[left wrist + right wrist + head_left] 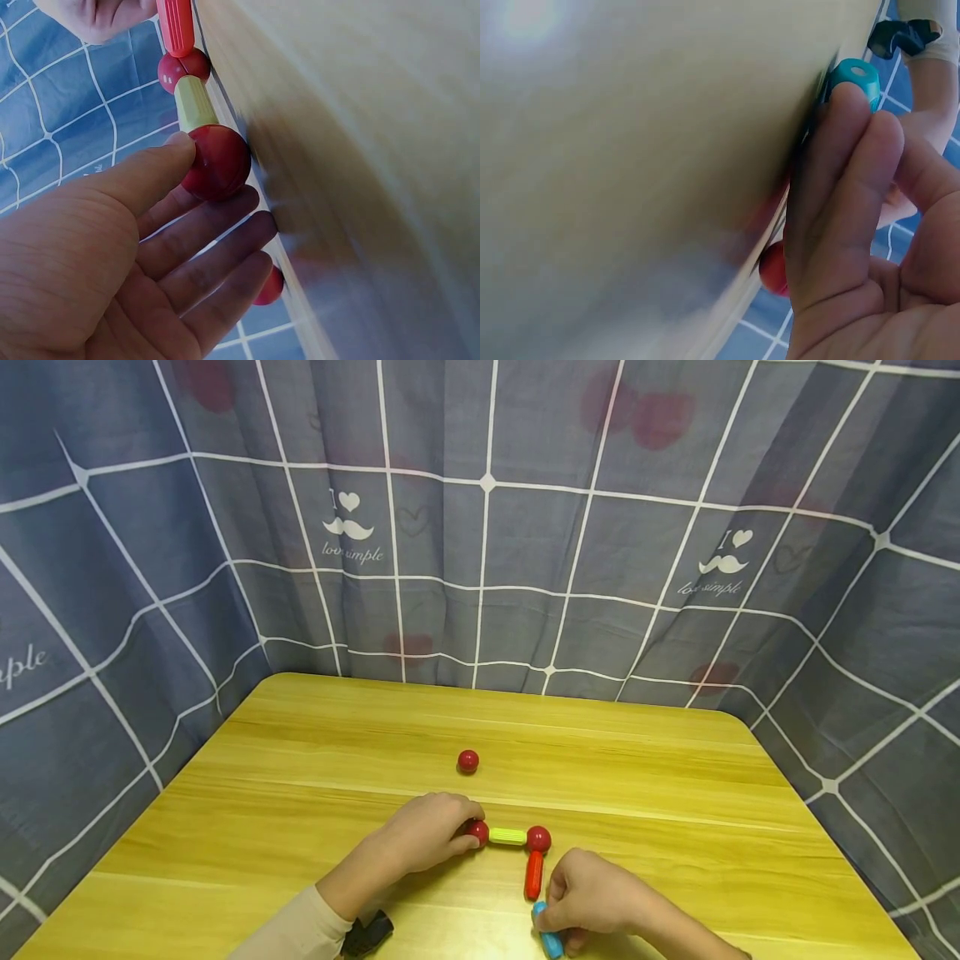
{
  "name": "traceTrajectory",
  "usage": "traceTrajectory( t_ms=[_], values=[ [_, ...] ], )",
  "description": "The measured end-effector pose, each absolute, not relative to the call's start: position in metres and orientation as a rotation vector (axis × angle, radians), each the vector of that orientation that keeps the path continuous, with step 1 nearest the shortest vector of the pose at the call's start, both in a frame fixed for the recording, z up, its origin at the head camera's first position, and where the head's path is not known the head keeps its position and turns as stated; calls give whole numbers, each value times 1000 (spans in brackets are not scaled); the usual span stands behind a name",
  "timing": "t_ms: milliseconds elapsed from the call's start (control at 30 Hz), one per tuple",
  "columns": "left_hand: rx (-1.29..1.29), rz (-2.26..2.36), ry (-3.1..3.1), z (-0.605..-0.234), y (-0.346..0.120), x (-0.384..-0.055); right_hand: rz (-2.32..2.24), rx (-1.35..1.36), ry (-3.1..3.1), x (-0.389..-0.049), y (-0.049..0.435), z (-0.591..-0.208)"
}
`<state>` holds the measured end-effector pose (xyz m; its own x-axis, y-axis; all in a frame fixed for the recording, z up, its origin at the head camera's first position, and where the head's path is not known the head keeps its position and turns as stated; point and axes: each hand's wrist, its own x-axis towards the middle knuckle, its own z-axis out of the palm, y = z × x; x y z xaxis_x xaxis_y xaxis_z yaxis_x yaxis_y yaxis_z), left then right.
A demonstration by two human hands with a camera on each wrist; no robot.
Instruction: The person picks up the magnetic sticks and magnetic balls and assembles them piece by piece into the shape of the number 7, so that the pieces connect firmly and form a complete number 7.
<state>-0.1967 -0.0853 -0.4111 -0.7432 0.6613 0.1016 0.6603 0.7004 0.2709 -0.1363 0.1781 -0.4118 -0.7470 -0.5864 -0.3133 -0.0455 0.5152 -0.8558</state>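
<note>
My left hand pinches a red ball between thumb and fingers. From that ball a yellow-green ribbed rod runs to a second red ball. A red ribbed rod extends from the second ball toward the table's near side. Just below the red rod's free end, my right hand grips a blue rod with thumb and fingers. In the right wrist view, the holed end of the blue rod shows beyond the fingertips; the rest is hidden behind them.
Farther back on the wooden table lies a loose red ball. A blue-grey checked curtain hangs along the back and sides. A black wrist device sits at the left cuff.
</note>
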Motion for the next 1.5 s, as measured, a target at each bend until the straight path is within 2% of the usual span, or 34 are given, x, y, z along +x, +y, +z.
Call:
traceTrajectory(
  t_ms=[1067,1500],
  values=[
    [1162,456,2894,-409,-85,-195,-1214,-470,2180,-137,173,-415],
    [1163,446,2901,-408,-85,-195,-1216,-477,2289,-156,193,-412]
  ],
)
